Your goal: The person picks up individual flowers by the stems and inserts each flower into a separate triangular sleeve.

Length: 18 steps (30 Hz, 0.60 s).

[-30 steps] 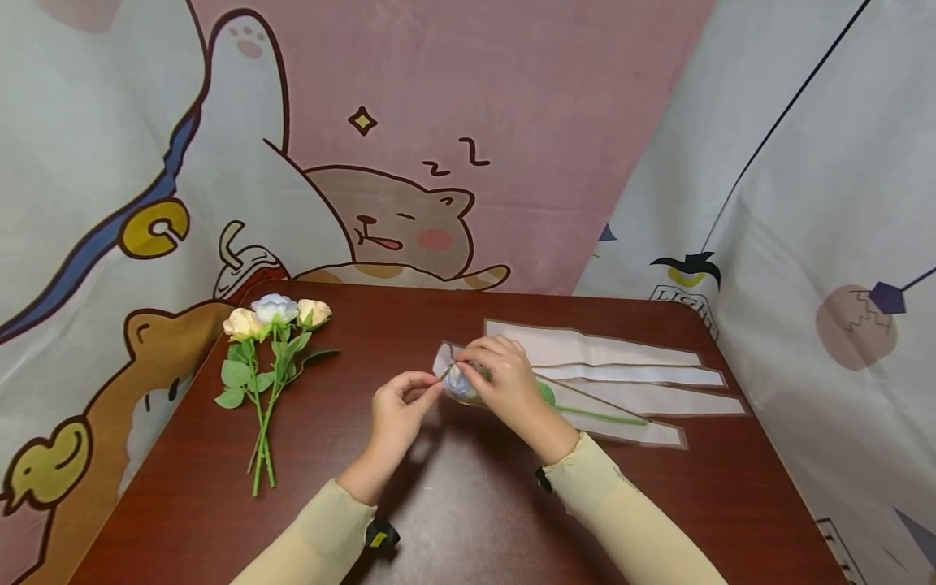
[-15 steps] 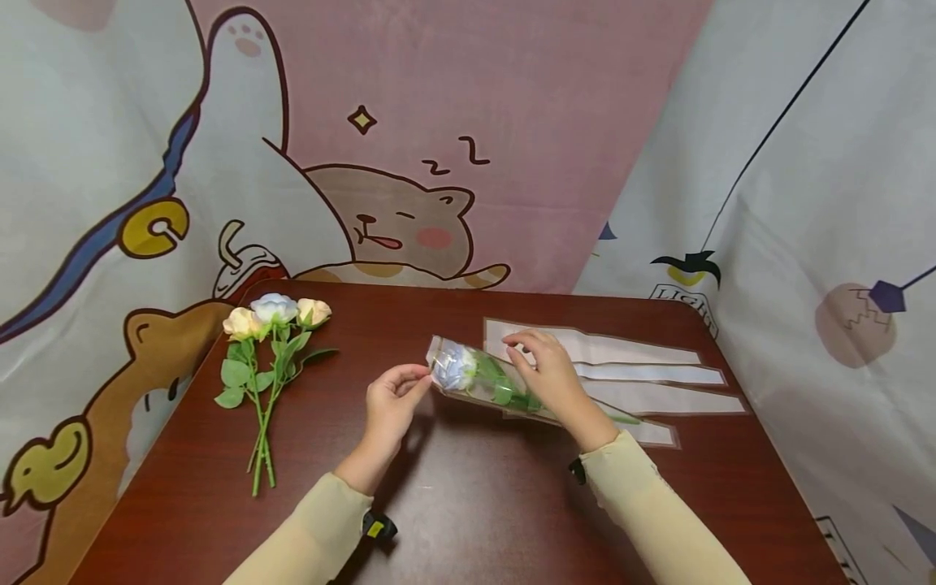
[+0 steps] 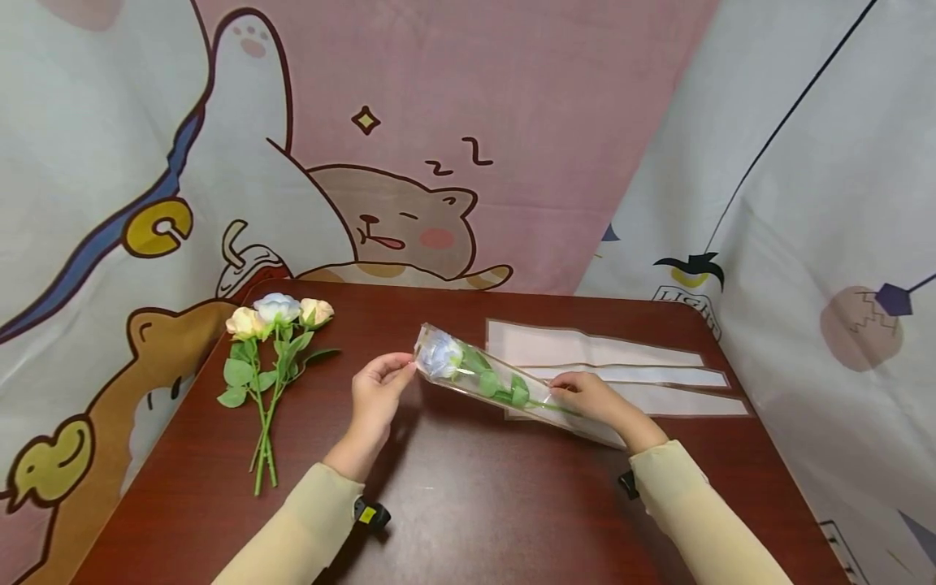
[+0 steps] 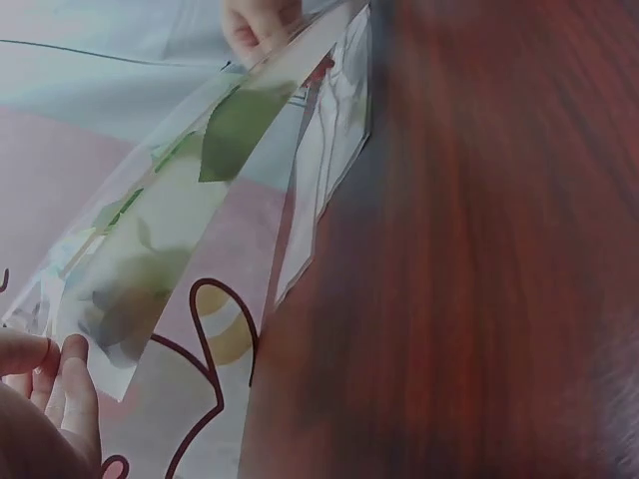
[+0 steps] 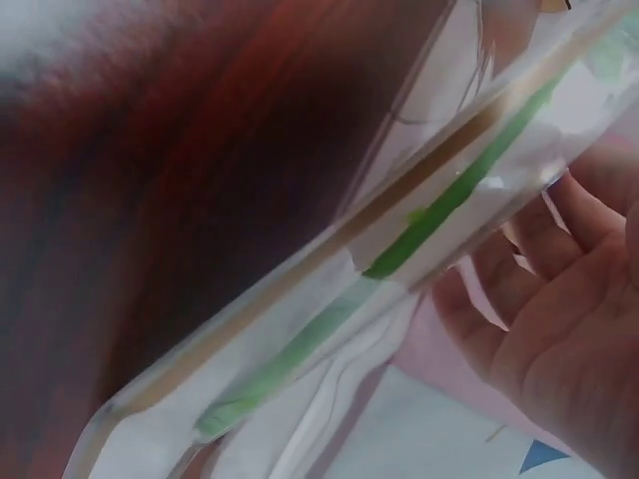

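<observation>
A pale blue artificial rose point(image 3: 439, 355) with green leaves and stem lies inside a clear flower sleeve point(image 3: 541, 393) with a brown border. The sleeve is held tilted above the table, bloom end to the left. My left hand point(image 3: 375, 402) pinches the wide end between thumb and fingers, just beside the bloom; the left wrist view shows the fingertips point(image 4: 75, 349) at that edge. Farther down, by the lower stem, my right hand point(image 3: 601, 400) pinches the far edge. In the right wrist view the green stem point(image 5: 439, 215) shows through the film, with that hand's fingers partly behind it.
Several flat, pale flower sleeves point(image 3: 585, 345) with brown borders lie spread on the dark red-brown table point(image 3: 453, 504) at the right. On the left rest cream and blue artificial roses point(image 3: 278, 309), their stems crossed. Printed cloth point(image 3: 541, 122) hangs round the table.
My right hand has moved right along the sleeve, from the bloom end to the stem, and now grips its edge. My left hand has shifted slightly left; the sleeved rose is now lifted and fully visible.
</observation>
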### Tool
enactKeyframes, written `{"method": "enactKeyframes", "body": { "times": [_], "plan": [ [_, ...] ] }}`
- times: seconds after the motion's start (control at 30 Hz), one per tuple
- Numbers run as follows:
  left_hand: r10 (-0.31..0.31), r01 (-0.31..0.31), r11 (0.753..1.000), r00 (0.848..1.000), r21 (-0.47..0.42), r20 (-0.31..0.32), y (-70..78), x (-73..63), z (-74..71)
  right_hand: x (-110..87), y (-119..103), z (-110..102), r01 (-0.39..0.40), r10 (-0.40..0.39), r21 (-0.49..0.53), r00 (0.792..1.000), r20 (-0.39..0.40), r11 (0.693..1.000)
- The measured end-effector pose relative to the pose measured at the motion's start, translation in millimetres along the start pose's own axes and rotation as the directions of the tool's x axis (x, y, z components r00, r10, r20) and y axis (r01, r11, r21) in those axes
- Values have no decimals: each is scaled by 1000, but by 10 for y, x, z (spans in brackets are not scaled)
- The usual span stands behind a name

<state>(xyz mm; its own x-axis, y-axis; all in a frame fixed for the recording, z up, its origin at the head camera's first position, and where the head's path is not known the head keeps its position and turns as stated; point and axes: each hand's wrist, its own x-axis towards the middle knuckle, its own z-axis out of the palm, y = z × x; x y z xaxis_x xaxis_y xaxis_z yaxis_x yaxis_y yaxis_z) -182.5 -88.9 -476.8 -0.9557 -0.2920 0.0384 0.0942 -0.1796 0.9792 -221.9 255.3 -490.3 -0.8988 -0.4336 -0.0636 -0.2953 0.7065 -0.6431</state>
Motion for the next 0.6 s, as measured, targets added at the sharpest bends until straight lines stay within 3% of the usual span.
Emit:
{"method": "enactKeyframes", "body": {
  "times": [0.17,0.37,0.6],
  "plan": [
    [-28,27,999,999,-40,-29,83,102,-59,-25,-67,43,24,-19,55,995,-100,998],
    [-3,-5,996,996,-86,-88,218,226,-160,-2,-250,65,15,13,134,978,-206,991],
    [-12,-19,968,993,-251,-121,400,280,-197,5,-644,85,63,41,282,937,-347,957]
  ]
}}
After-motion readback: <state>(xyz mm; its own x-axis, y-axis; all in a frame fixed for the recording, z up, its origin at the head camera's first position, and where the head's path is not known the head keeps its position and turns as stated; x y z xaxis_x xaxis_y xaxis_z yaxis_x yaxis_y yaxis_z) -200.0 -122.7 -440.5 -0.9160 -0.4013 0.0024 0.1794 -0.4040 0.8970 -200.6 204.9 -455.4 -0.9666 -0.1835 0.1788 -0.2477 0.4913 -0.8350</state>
